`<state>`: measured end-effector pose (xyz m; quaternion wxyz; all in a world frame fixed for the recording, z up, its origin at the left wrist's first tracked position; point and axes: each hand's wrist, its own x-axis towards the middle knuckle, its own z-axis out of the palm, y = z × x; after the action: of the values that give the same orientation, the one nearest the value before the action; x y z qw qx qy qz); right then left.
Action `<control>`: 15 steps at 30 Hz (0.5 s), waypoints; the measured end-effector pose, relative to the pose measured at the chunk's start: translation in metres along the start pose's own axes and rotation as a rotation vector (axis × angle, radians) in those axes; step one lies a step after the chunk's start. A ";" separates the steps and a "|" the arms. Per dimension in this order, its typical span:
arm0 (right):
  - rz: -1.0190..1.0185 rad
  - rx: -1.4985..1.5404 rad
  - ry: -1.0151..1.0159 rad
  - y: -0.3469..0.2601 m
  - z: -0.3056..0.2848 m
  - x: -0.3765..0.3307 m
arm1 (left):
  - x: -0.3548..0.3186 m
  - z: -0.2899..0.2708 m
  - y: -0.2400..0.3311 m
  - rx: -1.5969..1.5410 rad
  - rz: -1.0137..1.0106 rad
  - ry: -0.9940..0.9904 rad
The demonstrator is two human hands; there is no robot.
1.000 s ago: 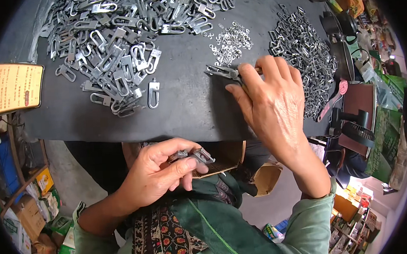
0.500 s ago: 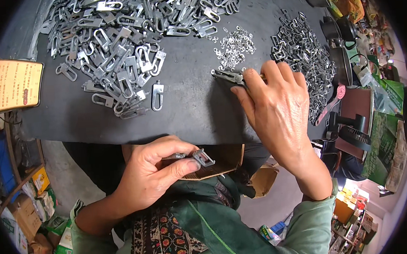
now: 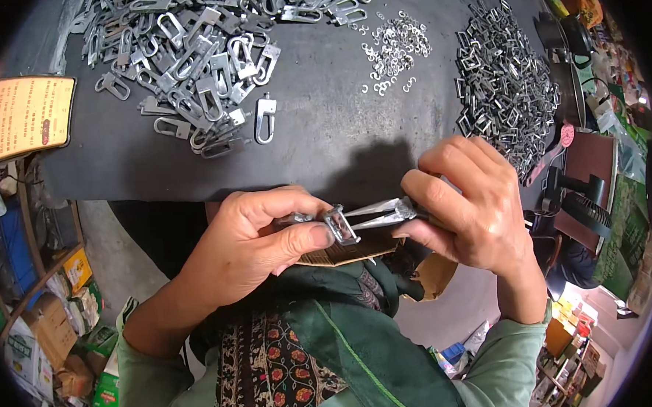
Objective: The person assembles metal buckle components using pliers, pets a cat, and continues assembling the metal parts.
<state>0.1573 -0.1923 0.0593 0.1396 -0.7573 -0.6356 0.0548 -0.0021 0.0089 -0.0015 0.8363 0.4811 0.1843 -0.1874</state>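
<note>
Biggest thing here is my dark grey flat-topped table (image 3: 308, 142), filling the upper middle of the frame. Upper left there's a big heap of silvery metal clasps with long loops (image 3: 201, 66), and on the right a heap of small rectangular dark metal frames (image 3: 504, 83). Below the table's front edge, mid-frame, a brown cardboard box (image 3: 343, 255) pokes out under my hands. My right hand (image 3: 477, 206), right of centre, is curled round the mostly hidden handles of some slim silver metal pliers (image 3: 400, 209), jaws spread a bit. My left hand (image 3: 250, 233), left of centre, has thumb and fingers pinched on a grey metal piece with a boxy end (image 3: 340, 226), dead centre, right at the plier tips. Can't tell if the tips are touching it or gripping anything. Smallest stuff is the scatter of tiny silvery C-shaped rings (image 3: 398, 41), upper middle. What could bite me, I reckon: pushing the tips in crooked could make them skid into my left thumb, and a loose pinch could let the piece twist or drop towards the box.
</note>
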 end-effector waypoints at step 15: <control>0.002 -0.025 0.040 -0.003 0.003 -0.009 | 0.006 0.011 0.005 -0.003 0.037 -0.039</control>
<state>0.1520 -0.2000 0.0569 0.1430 -0.7607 -0.6323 0.0318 0.0071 0.0012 0.0043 0.8438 0.4794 0.1594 -0.1809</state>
